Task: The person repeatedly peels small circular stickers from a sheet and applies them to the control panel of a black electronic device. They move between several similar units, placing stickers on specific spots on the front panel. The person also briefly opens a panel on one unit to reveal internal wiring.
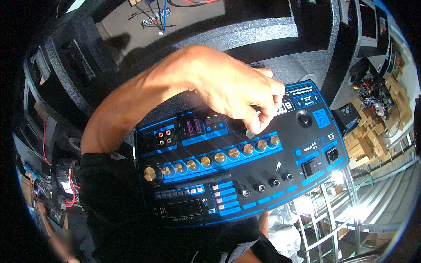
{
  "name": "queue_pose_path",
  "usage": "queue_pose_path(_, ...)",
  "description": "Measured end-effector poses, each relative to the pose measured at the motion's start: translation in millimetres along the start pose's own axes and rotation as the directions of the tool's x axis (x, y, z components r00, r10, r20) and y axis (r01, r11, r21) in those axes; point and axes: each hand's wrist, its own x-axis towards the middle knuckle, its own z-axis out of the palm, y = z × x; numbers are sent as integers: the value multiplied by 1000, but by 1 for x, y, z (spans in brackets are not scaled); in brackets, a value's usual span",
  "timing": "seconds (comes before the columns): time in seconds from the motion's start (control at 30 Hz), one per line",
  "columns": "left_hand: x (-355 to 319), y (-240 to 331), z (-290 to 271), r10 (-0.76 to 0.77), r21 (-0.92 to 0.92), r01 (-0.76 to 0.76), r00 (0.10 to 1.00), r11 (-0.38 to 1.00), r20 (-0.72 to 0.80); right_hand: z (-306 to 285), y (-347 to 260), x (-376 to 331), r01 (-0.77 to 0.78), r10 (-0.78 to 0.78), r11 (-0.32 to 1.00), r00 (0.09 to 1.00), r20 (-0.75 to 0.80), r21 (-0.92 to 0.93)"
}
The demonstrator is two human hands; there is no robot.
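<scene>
Small knob (250,133) pinched btwn left-hand fingers (258,125).

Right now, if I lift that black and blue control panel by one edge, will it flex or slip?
The control panel is probably stiff: its flat face shows no sag. Its glossy surface may be slippery. The gold knobs protrude, so they could snag or get knocked.

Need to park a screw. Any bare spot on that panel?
Bare patch on the control panel between the gold knob row and the black jacks. Upper middle is crowded: the left hand covers it, fingers pinching a small silvery part.
</scene>
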Motion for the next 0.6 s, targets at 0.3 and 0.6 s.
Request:
queue_pose_path(0.3,1,-4,0,-11,3,11,1000,1000,-9,1,-27,-16,-46,46,996,999,8,71)
queue_pose_path(0.6,0,3,3,-49,6,50,999,999,-23,-3,-33,-22,-57,55,994,998,17,89)
